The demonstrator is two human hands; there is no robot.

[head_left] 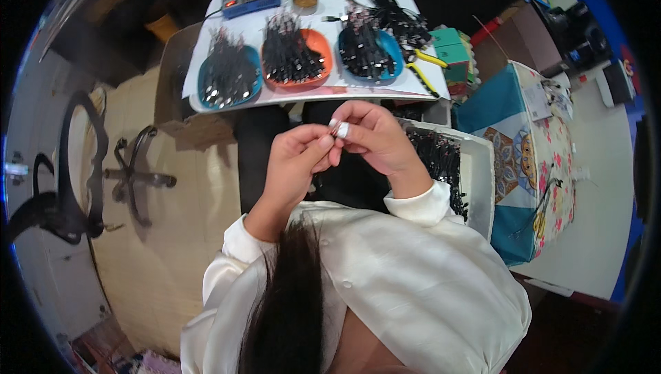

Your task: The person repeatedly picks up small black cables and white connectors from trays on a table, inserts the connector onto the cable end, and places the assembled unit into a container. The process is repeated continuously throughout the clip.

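Over my lap, both hands meet at the fingertips around the thin, reddish wire ends of a cable [334, 131]. My left hand [297, 156] is closed, its thumb and forefinger pinching the wires from the left. From the other side my right hand [377, 138] pinches the same ends; something white is wrapped round its thumb tip. A short black piece shows below the left hand, and most of the cable is hidden. Beyond the hands, a blue tray [256, 90], an orange tray [321, 45] and another blue tray [392, 49] hold bundles of black cables with bare wire ends.
Yellow-handled wire strippers [428, 60] lie at the table's right edge. A blue device [249, 5] and a round tin [305, 4] stand at the back. A white bin [478, 167] of black cables sits at my right, and a black chair [131, 174] at left.
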